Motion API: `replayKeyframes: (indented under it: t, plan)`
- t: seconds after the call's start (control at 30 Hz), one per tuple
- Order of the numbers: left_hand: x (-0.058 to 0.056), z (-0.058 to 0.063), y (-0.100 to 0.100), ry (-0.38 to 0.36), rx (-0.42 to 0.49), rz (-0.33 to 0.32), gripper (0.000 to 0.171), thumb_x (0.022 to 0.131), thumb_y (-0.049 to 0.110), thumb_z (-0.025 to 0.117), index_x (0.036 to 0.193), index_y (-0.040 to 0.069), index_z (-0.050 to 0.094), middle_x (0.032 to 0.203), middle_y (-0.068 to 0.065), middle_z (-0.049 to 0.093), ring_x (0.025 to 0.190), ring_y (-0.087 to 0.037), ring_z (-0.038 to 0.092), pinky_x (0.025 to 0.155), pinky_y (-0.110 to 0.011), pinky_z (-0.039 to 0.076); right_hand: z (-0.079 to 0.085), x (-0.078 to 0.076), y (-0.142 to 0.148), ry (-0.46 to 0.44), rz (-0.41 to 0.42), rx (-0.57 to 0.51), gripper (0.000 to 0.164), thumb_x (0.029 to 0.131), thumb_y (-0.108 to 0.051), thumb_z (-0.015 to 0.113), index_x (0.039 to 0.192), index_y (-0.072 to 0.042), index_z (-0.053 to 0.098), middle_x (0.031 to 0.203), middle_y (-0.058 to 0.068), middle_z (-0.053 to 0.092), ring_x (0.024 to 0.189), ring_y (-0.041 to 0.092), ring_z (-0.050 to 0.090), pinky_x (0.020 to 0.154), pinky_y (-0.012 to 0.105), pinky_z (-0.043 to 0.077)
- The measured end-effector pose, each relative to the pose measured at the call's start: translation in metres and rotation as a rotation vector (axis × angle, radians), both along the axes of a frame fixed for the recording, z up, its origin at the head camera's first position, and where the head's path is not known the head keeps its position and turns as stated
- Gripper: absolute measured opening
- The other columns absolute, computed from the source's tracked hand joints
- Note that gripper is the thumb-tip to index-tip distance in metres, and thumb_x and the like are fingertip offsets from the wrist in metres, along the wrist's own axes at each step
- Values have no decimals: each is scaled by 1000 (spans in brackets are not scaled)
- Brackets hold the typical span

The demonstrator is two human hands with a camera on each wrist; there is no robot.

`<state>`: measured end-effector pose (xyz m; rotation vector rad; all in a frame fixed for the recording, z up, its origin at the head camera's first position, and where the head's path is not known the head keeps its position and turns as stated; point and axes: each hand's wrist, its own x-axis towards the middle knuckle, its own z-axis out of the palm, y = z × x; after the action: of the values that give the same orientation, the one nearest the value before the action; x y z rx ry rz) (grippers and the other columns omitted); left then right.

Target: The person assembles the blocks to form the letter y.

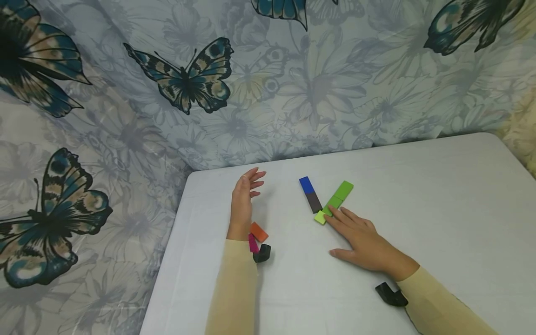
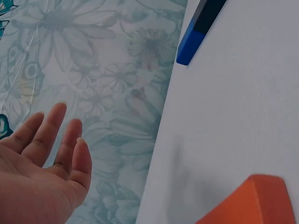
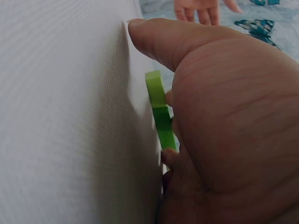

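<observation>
On the counter (image 1: 439, 209), a blue block (image 1: 306, 185), dark block (image 1: 313, 203), two green blocks (image 1: 345, 190) and lime block (image 1: 320, 217) already form a rough V, the right hand (image 1: 364, 242) touching it straight-fingered, the left hand (image 1: 241, 204) relaxed, grip empty, an orange block (image 1: 258, 232) and pink block (image 1: 253, 243) beside its wrist seemingly left over.

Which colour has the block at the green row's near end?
The block is yellow-green, clearest in the head view.

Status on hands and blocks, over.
Right hand touching light-green block, which adjoins green blocks. Left hand empty. Orange block, magenta block nearby, apart from right hand.
</observation>
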<state>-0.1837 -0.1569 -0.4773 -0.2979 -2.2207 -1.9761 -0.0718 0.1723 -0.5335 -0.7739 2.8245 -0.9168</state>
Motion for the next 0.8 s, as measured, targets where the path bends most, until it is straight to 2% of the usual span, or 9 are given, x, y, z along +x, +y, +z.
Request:
replayKeyframes:
  t: [0.17, 0.43, 0.7, 0.8]
  plan:
    - [8, 1, -13, 12, -6, 2, 53, 120, 42, 34, 153, 11, 60, 140, -8, 70, 123, -37, 63, 96, -55, 47, 0, 0, 0, 2, -2, 4, 88, 99, -46, 81, 169, -12, 41, 178, 12, 25, 161, 45, 20, 113, 68, 27]
    - [24, -4, -35, -6, 2, 18, 55, 119, 40, 35, 155, 5, 57, 139, -12, 70, 121, -40, 64, 94, -53, 47, 1, 0, -1, 11, -5, 4, 87, 98, -46, 81, 168, -11, 43, 177, 13, 27, 160, 45, 22, 112, 68, 28]
    - [38, -19, -54, -84, -9, 27, 52, 119, 43, 38, 156, 12, 57, 141, -11, 69, 124, -38, 63, 100, -57, 46, 1, -1, -2, -18, -12, 25, 89, 98, -46, 82, 169, -12, 41, 178, 12, 25, 161, 44, 19, 114, 69, 26]
    - [42, -27, -59, -117, -11, 2, 51, 118, 42, 39, 158, 14, 54, 142, -10, 68, 127, -38, 62, 103, -59, 44, -1, -1, -2, -18, -15, 31, 90, 97, -45, 83, 170, -12, 40, 178, 11, 24, 162, 43, 18, 114, 68, 26]
